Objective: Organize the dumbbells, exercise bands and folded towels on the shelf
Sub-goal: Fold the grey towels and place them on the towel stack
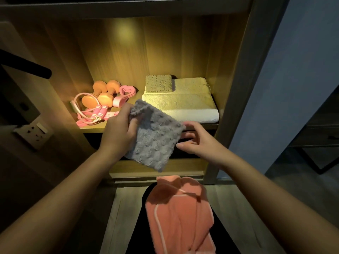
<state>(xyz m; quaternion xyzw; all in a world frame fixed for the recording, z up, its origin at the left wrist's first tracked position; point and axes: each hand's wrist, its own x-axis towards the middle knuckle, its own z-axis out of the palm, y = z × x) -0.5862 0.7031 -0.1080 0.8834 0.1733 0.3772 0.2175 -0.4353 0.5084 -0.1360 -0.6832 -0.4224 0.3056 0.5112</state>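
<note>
Before the shelf (91,128), left grip (119,131) clutching grey towel (156,138), right grip (200,142) relaxed, touching its corner.

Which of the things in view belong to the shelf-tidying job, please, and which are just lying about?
Job: grey towel in the left hand; folded towels; orange dumbbells; pink exercise bands; pink towel below the shelf.
Lying about: skipping rope, not named in the task; wall socket.

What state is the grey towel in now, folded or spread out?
Folded: the grey towel is a compact, thick rectangle, gripped by the left hand in front of the shelf.
</note>
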